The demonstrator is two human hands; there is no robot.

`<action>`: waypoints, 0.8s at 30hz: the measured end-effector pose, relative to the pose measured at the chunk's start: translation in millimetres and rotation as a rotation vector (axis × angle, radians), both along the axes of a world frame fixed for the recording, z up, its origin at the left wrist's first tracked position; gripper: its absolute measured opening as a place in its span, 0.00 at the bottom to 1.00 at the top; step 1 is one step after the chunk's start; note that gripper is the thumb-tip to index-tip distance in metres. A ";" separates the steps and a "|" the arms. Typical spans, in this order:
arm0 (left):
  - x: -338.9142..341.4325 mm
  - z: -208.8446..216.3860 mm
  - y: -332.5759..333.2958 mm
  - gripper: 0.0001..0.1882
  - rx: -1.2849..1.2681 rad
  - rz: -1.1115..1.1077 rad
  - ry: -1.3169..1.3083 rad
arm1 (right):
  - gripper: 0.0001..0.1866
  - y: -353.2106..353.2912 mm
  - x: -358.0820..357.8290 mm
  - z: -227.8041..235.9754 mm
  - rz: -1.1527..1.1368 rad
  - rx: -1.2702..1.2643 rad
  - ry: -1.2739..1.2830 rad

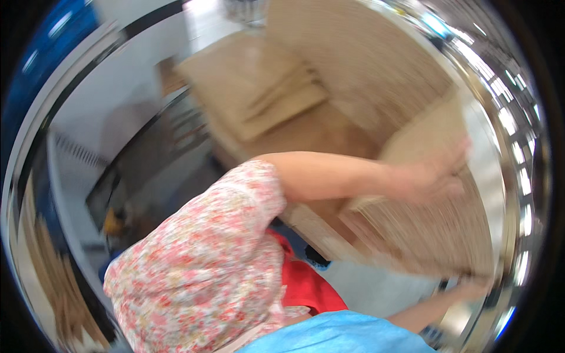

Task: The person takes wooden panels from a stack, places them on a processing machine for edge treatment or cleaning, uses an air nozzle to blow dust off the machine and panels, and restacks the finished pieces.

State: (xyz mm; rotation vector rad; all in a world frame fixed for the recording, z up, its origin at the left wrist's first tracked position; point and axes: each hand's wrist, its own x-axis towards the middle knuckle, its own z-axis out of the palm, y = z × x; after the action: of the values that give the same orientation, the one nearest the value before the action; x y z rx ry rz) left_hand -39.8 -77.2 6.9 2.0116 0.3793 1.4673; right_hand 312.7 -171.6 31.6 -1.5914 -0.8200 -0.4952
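Note:
A large open cardboard box [329, 132] fills the middle, its flaps spread out and blurred by motion. My left arm, in a floral sleeve, reaches across it to the right. My left hand [426, 179] lies on or just over the right-hand flaps, its smeared fingers stretched out. Folded brown cardboard [253, 88] shows at the box's far left side. Beneath my left hand, a wide flap [435, 232] slants towards the lower right. At that flap's lower corner is my right hand [474, 289], touching or very near the edge; its fingers are blurred and partly hidden.
Flat cardboard sheets [50, 276] stand at the lower left. A pale panel [141, 76] and a dark frame with a yellow item [115, 222] are to the left. Grey floor [371, 288] shows below the box. Blue fabric [335, 335] covers the bottom edge.

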 end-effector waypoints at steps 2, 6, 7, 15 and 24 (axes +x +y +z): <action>-19.9 -28.3 -5.2 0.35 0.303 0.116 -0.007 | 0.25 7.2 -50.6 -12.4 -0.061 0.225 -0.352; -126.4 -94.1 -38.6 0.21 0.347 0.181 0.019 | 0.24 46.3 -196.6 -70.0 0.414 0.357 -0.467; -157.2 -121.0 -55.3 0.18 0.288 0.256 0.083 | 0.24 51.1 -230.0 -90.8 0.551 0.315 -0.470; -476.7 -196.7 -171.5 0.13 -0.400 1.336 0.244 | 0.22 78.6 -544.8 -230.8 1.511 -0.347 -0.391; -699.1 -197.7 -268.3 0.10 -0.328 1.921 0.254 | 0.20 114.4 -787.8 -342.6 1.863 -1.155 -0.672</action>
State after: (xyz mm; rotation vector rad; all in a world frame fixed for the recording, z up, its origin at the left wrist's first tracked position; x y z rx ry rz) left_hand -738.9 -345.5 -190.8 1.1575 2.9011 1.6345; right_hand -475.1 -57.2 -311.0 -0.7524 -2.8729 1.0538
